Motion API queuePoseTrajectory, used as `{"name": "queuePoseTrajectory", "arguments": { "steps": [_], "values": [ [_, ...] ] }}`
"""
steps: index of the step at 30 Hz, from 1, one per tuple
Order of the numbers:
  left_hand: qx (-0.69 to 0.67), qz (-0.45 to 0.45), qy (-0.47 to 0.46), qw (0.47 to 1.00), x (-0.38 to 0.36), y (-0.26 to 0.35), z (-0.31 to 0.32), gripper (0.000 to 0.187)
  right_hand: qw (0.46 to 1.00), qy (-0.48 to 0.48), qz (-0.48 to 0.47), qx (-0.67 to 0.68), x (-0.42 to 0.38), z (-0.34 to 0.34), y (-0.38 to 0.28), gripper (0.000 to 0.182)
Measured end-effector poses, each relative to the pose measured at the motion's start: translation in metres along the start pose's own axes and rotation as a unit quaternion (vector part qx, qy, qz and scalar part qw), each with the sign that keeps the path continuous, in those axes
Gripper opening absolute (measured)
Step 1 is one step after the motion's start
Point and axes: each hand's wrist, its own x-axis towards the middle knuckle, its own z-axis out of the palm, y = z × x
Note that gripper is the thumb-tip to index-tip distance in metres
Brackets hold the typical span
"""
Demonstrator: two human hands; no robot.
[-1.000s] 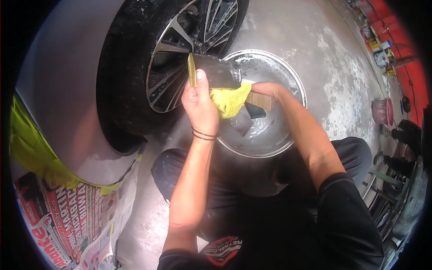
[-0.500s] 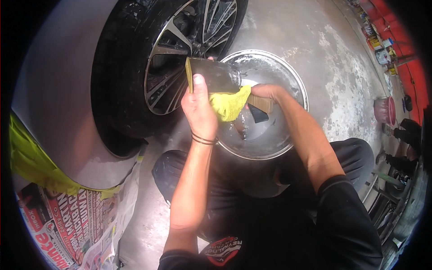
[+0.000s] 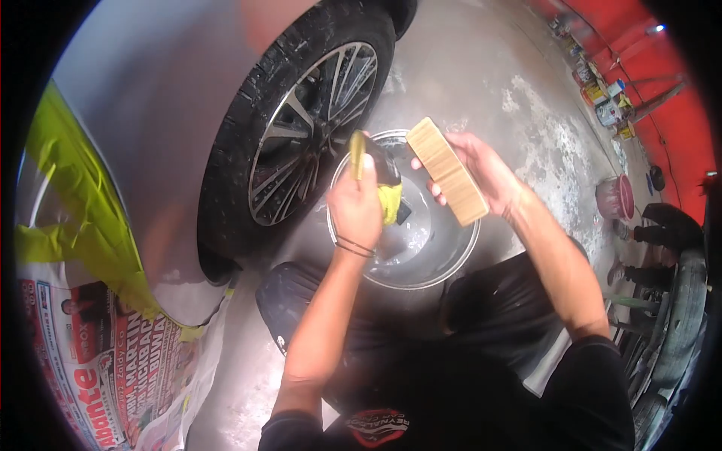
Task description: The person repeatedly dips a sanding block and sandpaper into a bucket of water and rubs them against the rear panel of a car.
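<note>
My left hand (image 3: 356, 207) grips a dark sheet (image 3: 383, 164) with a yellowish edge, over the left side of a round metal basin. A yellow-green cloth (image 3: 389, 203) hangs just beside that hand, below the sheet. My right hand (image 3: 481, 169) holds a light wooden block (image 3: 449, 173) tilted above the basin's right side, its fingertips showing at the block's left edge. Under both hands is the basin (image 3: 457, 263), with a wet, greyish inside. A small dark piece (image 3: 404, 213) shows next to the cloth; what it rests on is unclear.
A car wheel (image 3: 308, 135) stands close on the left, beside a grey body panel (image 3: 150, 128) with yellow-green masking (image 3: 90, 225). Newspaper (image 3: 98, 368) lies lower left. At right are a pink bucket (image 3: 615, 198), cans (image 3: 609, 113) and a tire (image 3: 686, 301).
The wooden block has come up and to the right in my right hand, its broad face now showing. My left hand has shifted right and the dark sheet has turned nearly edge-on.
</note>
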Motion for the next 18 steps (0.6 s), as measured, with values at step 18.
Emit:
{"name": "queuePoseTrajectory", "arguments": {
  "steps": [18],
  "values": [
    [-0.121,-0.077,-0.095,0.985,-0.024,-0.019,0.003,0.067,0.779,0.208,-0.38,-0.453,0.001,0.04,0.077,0.058]
  ]
}}
